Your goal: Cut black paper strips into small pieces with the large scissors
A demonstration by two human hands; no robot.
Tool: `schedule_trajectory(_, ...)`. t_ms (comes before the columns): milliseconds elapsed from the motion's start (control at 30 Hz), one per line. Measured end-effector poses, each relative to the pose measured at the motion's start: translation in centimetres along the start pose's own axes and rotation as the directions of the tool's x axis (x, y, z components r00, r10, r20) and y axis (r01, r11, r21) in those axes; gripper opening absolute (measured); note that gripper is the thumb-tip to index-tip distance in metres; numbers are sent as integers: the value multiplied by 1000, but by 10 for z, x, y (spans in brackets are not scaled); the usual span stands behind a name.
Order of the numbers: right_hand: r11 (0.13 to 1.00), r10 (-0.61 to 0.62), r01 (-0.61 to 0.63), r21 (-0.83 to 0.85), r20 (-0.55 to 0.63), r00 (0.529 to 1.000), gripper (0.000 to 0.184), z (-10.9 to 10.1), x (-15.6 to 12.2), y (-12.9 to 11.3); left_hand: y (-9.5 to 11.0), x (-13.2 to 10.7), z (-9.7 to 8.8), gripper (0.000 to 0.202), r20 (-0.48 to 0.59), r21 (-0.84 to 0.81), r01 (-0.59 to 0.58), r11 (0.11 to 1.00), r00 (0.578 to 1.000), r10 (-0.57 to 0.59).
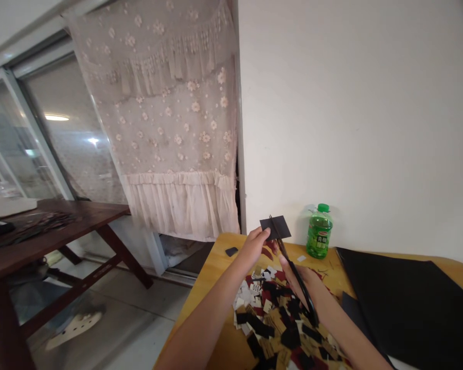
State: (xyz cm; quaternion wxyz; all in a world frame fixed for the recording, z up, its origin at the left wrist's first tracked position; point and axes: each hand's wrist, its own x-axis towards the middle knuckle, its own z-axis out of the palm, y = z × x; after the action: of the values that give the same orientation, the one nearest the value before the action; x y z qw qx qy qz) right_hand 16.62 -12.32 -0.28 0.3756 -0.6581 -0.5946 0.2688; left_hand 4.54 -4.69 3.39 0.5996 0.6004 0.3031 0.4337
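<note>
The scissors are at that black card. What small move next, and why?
Probably squeeze the scissors gently with the right hand, since their blades lie at the black card, the left hand is gripping it, and the pile of cut pieces lies below.

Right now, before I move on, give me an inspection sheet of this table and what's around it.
Surface: yellow wooden tabletop.
Job's things: black card pinched by left hand; black-handled scissors held in right hand, blades on the card.
Clutter: heap of cut black, red, gold and white pieces; black offcut; green-capped bottle; black sheets.
Hands: both at the card.
Cables: nothing seen.
Surroundings: lace curtain, white wall, dark wooden table.
</note>
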Motion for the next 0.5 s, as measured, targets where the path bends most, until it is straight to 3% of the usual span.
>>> schedule_trajectory(200, 993, 73, -80, 91, 78, 994, 54, 10, 10, 13, -9, 4, -4, 33, 17, -39, 57, 998, 998, -57)
schedule_trajectory(500, 997, 73, -74, 10, 64, 995, 55, 11, 15, 25, -34, 12, -2, 29, -23, -101, 166, 981, 985, -169)
